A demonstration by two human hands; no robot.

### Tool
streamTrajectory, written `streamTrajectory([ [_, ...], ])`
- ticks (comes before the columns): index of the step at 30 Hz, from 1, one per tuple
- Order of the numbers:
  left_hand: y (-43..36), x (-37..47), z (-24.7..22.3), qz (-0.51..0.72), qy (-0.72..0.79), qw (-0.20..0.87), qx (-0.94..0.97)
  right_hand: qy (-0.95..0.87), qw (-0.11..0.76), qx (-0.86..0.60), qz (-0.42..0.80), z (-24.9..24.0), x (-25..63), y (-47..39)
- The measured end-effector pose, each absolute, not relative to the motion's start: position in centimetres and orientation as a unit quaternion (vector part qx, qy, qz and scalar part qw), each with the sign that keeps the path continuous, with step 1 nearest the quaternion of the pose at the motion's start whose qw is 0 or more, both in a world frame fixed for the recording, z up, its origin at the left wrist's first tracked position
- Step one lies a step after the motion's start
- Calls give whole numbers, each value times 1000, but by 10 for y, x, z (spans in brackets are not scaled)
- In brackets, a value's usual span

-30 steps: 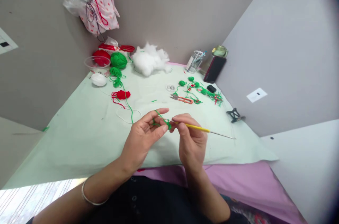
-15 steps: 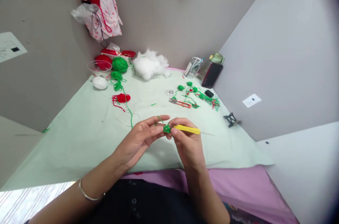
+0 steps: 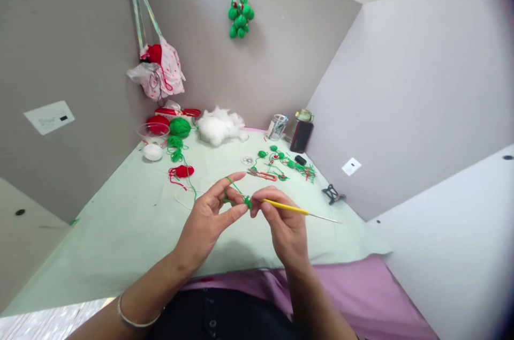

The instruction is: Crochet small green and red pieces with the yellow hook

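Between the thumb and fingers of my left hand is a small green crochet piece. Green yarn loops over the raised left index finger and runs down to the piece. My right hand is closed around a yellow-handled crochet hook; its bare metal end points right, over the table. The hook's other end is hidden at the right fingertips, close to the green piece. A green strand trails from the table up behind my left hand.
Beyond my hands lie orange-handled thread snips and small green crocheted balls. White stuffing, a green yarn ball and red yarn lie further left. A phone leans at the back right. A green crocheted figure hangs on the wall.
The view has tilted up, bringing the hanging green figure fully into sight. The hook's tip, seen across the left fingers before, has drawn back toward my right hand. The yarn now stretches from the left index finger.
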State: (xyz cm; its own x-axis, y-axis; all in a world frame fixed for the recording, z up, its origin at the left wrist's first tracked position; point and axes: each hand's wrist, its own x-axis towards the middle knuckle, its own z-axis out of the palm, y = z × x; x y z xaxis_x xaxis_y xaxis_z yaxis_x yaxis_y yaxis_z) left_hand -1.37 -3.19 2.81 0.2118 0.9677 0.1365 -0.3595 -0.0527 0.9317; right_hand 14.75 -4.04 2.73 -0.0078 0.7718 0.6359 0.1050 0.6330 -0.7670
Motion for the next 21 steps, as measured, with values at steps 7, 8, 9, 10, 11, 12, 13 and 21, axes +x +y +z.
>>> streamTrajectory([
  [7,-40,-5,35,556,286,632,459,-689,643,-330,-51,26,135,-52],
  [8,-40,-5,35,544,269,657,448,-676,659,-328,-24,25,134,-52],
  [9,-40,-4,35,535,256,674,441,-661,675,-327,22,25,135,-52],
  [10,-40,-5,35,529,247,683,439,-644,688,-324,77,26,136,-52],
  [11,-40,-5,35,526,243,687,439,-627,698,-319,138,27,139,-51],
  [12,-41,-6,35,523,241,688,442,-609,703,-309,199,29,141,-50],
  [13,-41,-7,36,522,242,687,444,-591,706,-296,255,30,144,-49],
  [21,-42,-15,39,519,259,683,445,-523,684,-289,419,39,145,-46],
])
